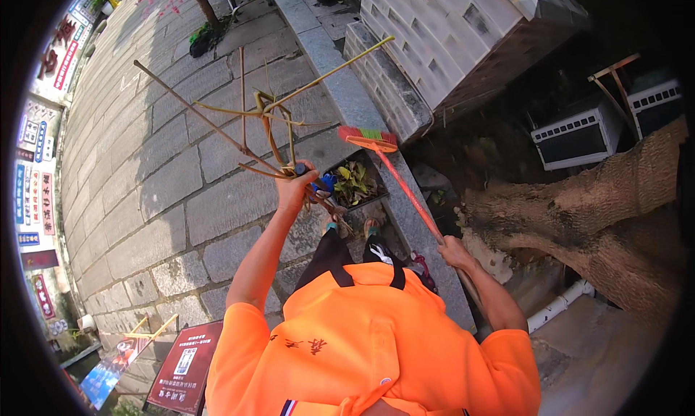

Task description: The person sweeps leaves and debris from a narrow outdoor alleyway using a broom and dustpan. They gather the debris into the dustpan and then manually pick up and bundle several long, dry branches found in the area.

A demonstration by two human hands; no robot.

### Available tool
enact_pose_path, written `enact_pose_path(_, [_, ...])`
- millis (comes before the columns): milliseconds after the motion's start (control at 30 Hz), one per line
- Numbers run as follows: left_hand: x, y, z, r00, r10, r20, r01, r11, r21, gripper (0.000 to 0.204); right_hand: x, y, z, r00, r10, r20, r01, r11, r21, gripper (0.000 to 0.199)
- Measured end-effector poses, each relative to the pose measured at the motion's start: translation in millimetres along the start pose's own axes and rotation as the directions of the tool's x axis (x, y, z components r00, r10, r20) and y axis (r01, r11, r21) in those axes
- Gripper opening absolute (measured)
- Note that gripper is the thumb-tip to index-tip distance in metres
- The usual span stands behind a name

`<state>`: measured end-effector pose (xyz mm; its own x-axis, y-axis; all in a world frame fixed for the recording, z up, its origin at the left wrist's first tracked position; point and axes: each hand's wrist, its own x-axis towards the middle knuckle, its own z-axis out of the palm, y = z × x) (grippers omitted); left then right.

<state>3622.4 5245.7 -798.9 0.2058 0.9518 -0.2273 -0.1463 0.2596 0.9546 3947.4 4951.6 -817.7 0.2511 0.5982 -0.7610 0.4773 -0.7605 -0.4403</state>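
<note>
My left hand is closed round a bunch of bare branches, which fan out forward over the paving. A dark round end shows at the grip, perhaps of a handle; what it belongs to is hidden. Just beyond that hand is something blue, and beside it a black-edged square holder with green and yellow leaves in it. My right hand grips the red handle of a broom. The broom's head, with red and green bristles, points forward, near the stone kerb.
Grey stone paving stretches left and ahead, bordered by a kerb. On the right are a pale brick structure, a thick tree trunk and air-conditioner units. A dark red sign board stands behind left.
</note>
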Motion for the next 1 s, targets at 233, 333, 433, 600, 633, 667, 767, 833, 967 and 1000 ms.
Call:
enact_pose_path(233, [15,3,2,0.996,-0.087,0.036,0.085,0.995,0.045,0.013,-139,-37,13,0.961,0.179,0.209,-0.267,0.791,0.55,0.012])
enact_pose_path(333, [19,-1,3,0.991,-0.114,0.073,0.109,0.992,0.068,0.013,-148,-38,22,0.971,0.174,0.162,-0.237,0.765,0.599,0.013])
enact_pose_path(433, [18,2,7,0.992,-0.062,0.111,0.052,0.995,0.089,0.013,-132,-50,20,0.984,0.148,0.096,-0.176,0.801,0.573,0.013])
enact_pose_path(600, [15,-3,-2,0.995,-0.087,0.038,0.081,0.986,0.143,0.013,-101,-26,26,0.99,0.126,0.058,-0.139,0.865,0.482,0.012])
enact_pose_path(633, [15,-4,-4,0.996,-0.082,0.032,0.076,0.987,0.143,0.014,-95,-19,29,0.99,0.125,0.06,-0.139,0.869,0.474,0.012])
enact_pose_path(667, [12,-4,-6,0.997,-0.078,0.02,0.074,0.987,0.144,0.014,-93,-15,30,0.99,0.124,0.067,-0.141,0.875,0.463,0.012])
enact_pose_path(767, [9,-2,-5,0.998,-0.055,0.01,0.052,0.982,0.184,0.014,-96,-6,29,0.996,0.077,0.038,-0.084,0.951,0.296,0.012])
enact_pose_path(833, [5,1,-3,0.997,-0.077,0.001,0.075,0.977,0.199,0.013,-101,-8,25,0.995,0.085,0.049,-0.096,0.946,0.309,0.012])
enact_pose_path(967, [1,2,13,0.993,-0.111,-0.032,0.115,0.961,0.253,0.013,-94,12,26,0.996,0.082,0.017,-0.084,0.95,0.3,0.013])
enact_pose_path(1000, [3,-1,14,0.993,-0.113,-0.042,0.12,0.956,0.266,0.013,-90,18,27,0.997,0.077,0.017,-0.079,0.952,0.297,0.013])
